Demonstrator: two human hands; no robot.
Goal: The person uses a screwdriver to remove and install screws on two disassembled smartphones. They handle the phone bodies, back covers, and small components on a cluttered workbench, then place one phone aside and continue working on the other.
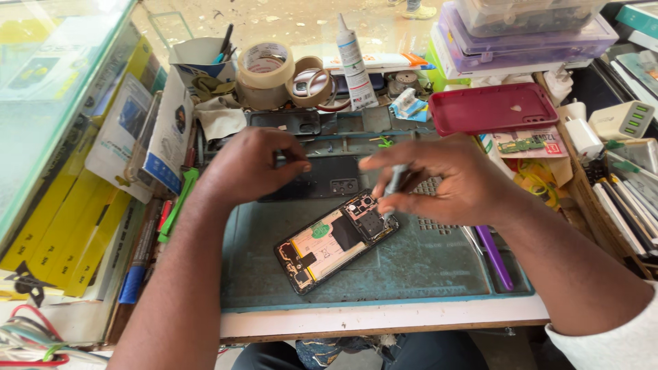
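Lying diagonally on the mat (425, 270), the opened phone (336, 240) points upper-right. Right hand (445, 181) pinches a screwdriver (393, 185) over its top; left hand (250, 164) hovers curled, empty. Open mat lies below.

Two hands – left (250, 164), right (439, 181); one opened phone (336, 240); two tape rolls (266, 65) – one glue tube (353, 62).

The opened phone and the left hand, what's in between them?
In the head view, a dark phone back cover lies on the mat between the left hand and the opened phone.
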